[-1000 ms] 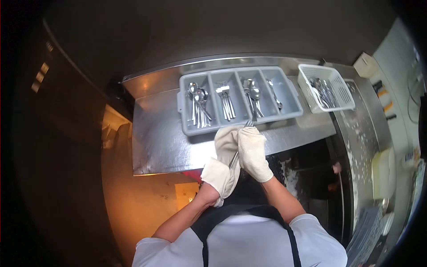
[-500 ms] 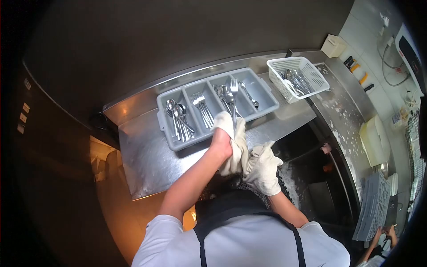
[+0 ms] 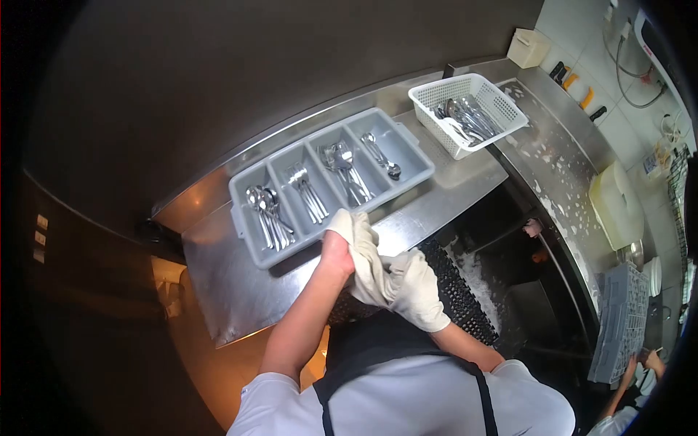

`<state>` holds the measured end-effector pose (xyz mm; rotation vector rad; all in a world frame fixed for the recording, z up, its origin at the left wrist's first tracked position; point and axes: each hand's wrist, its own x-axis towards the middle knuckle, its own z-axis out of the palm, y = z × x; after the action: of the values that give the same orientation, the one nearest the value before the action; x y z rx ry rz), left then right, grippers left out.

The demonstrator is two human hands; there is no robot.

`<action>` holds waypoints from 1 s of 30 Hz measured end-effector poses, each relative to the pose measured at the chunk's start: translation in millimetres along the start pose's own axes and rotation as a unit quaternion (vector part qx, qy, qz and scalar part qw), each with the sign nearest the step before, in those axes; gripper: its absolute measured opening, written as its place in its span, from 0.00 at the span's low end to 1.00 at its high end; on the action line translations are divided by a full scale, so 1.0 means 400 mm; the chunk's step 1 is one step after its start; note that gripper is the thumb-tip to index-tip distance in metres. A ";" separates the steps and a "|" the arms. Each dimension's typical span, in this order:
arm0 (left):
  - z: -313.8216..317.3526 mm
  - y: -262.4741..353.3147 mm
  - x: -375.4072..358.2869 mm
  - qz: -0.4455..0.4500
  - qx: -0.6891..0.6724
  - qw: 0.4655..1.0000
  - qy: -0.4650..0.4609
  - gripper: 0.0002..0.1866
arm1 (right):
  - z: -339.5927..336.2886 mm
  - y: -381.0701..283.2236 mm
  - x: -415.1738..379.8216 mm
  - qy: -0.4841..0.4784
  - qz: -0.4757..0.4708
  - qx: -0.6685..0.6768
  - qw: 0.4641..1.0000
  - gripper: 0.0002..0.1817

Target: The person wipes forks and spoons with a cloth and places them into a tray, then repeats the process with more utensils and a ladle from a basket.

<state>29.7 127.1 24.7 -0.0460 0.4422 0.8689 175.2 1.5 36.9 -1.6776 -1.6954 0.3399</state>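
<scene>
My left hand [image 3: 350, 231], in an off-white fabric glove, is closed just off the near edge of the grey cutlery tray [image 3: 331, 231]. My right hand [image 3: 420, 291], gloved alike, is closed lower and to the right. Bunched off-white cloth [image 3: 372, 280] runs between the two hands; where glove ends and cloth begins is hard to see. Whether a fork is inside the folds is hidden. The tray has spoons [image 3: 269, 207] in its left compartment, forks [image 3: 307, 190] beside them, mixed forks and spoons [image 3: 347, 166] in the third, and a few spoons [image 3: 382, 156] at right.
A white perforated basket [image 3: 465, 149] of loose cutlery stands right of the tray on the steel counter [image 3: 225, 291]. Beyond it is a wet, sudsy steel surface [image 3: 552, 160]. A black mesh mat [image 3: 458, 298] lies below. Grey dish racks [image 3: 622, 320] and another person's hands [image 3: 643, 363] are at right.
The fork that stood up from my left hand is no longer visible there. My hands have drawn closer together and back from the tray. The view has shifted, moving the tray leftward in frame.
</scene>
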 end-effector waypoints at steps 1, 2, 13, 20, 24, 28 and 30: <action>0.002 0.010 0.019 -0.011 -0.015 1.000 -0.003 0.14 | -0.030 -0.015 0.022 -0.006 -0.026 -0.006 1.000 0.21; 0.003 0.018 0.040 -0.021 -0.032 0.999 -0.006 0.15 | -0.053 -0.009 0.041 -0.014 -0.052 -0.013 0.998 0.20; -0.075 0.139 0.368 0.181 -0.026 0.969 0.165 0.22 | -0.175 0.200 0.348 -0.144 -0.275 -0.366 0.877 0.12; -0.061 0.087 0.314 0.415 0.440 0.765 0.220 0.14 | -0.206 0.350 0.479 -0.168 -0.330 -0.228 0.901 0.13; 0.383 -0.043 0.171 0.436 0.802 0.078 0.400 0.04 | -0.194 0.488 0.470 -0.429 0.159 0.439 0.773 0.16; 0.544 -0.026 0.018 0.654 0.608 0.230 0.388 0.04 | -0.295 0.602 0.525 -0.576 0.311 0.414 0.633 0.19; 0.544 -0.035 -0.034 0.690 0.558 0.251 0.388 0.04 | -0.385 0.658 0.632 -0.676 -0.053 0.127 0.724 0.17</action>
<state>110.2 155.1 225.8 1.6250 2.2215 2.0226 499.7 227.8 53.7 -1.0084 -2.4626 2.0080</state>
